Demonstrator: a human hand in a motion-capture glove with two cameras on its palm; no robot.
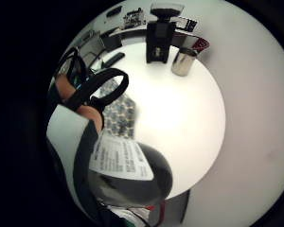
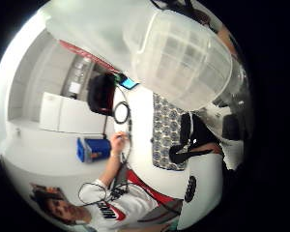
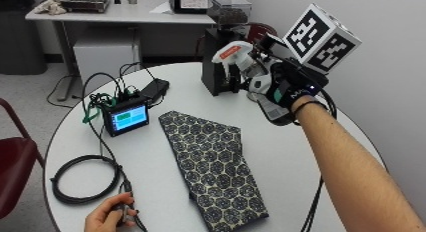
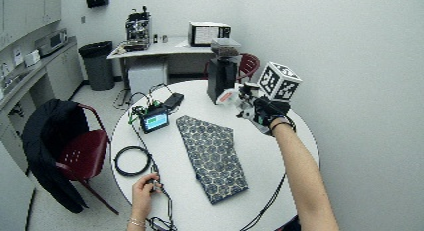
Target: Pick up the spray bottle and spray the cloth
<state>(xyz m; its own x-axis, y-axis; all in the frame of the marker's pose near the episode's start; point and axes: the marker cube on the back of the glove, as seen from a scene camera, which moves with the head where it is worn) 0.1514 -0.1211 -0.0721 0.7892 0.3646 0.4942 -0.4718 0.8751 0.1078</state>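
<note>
So right up against the palm we've got the spray bottle [image 2: 183, 63], its clear body filling most of the thumb-side view, and in the outside view our gloved right hand [image 3: 287, 89] has its fingers curled round the bottle's neck, holding it lifted off the round table [image 3: 299, 157]. The white spray head with the orange tip points toward roughly 9 o'clock from the hand, over the table. We can't tell whether a finger is actually on the trigger, it's too tucked in. Moving outward, the patterned cloth [image 3: 213, 162] lies flat on the table at about 7 o'clock from the hand, near but not under the nozzle. Behind the bottle sits a black coffee grinder [image 3: 219, 62], and a metal cup [image 1: 183, 61] stands just beside it. The bare hand [image 3: 110, 216] rests at the table edge by the cable coil [image 3: 83, 179]. So we'd say pickup is done and the spraying step isn't. Next move probably needs the nozzle tipped down toward the cloth, then a trigger squeeze.
</note>
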